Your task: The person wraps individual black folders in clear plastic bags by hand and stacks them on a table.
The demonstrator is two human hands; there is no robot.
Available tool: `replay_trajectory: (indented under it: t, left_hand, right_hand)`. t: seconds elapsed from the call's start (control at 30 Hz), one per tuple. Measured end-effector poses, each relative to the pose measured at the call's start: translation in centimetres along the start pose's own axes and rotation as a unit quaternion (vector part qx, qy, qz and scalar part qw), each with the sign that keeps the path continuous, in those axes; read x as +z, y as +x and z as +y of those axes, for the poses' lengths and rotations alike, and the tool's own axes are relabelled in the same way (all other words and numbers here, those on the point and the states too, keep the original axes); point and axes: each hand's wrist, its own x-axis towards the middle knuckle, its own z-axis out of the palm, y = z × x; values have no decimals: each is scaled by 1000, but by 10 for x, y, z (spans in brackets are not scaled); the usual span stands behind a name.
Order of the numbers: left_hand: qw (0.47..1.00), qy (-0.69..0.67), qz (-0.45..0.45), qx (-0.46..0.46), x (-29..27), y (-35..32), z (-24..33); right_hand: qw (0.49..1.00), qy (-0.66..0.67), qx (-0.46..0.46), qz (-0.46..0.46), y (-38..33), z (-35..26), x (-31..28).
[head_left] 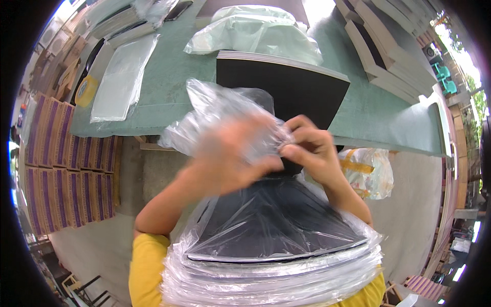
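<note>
Plastic bag [217, 105] in right fingers [313, 137]

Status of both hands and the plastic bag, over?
Right hand pinches clear plastic bag; left hand at it, blurred. Bag crumpled, partly hiding black panels. Wrapped stack nearer body.

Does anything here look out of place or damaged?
Nothing looks spilled or broken. The central black stack sits slightly askew on the table, its far edge slanting, though the lens bends lines. The bag is crumpled where the right hand pinches it, perhaps just from handling.
</note>
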Motion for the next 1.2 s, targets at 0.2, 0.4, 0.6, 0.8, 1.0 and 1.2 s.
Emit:
replay_trajectory:
  t: [0.2,0.4,0.6,0.8,1.0,1.2]
  left_hand:
    - [974,-179,-36,-132,11,10,8]
    - [964,-253,-6,-81,6,5,-24]
    - [898,-387,-182,-102,-28,6,-9]
    - [806,-559,-195,-14,-56,-13,-19]
    - [881,302,-365,7,-12,-26,-29]
    - [773,373,-502,-108,11,-42,-72]
  right_hand:
    - [994,-93,-53,24,12,-21,2]
    - [953,154,209,-159,21,-2,-32]
    - [965,123,206,-110,-12,-19,-14]
    - [816,-254,162,-493,-10,26,-51]
    - [575,-697,133,-408,-15,-12,-52]
    - [784,-561,176,-196,-4,-46,-29]
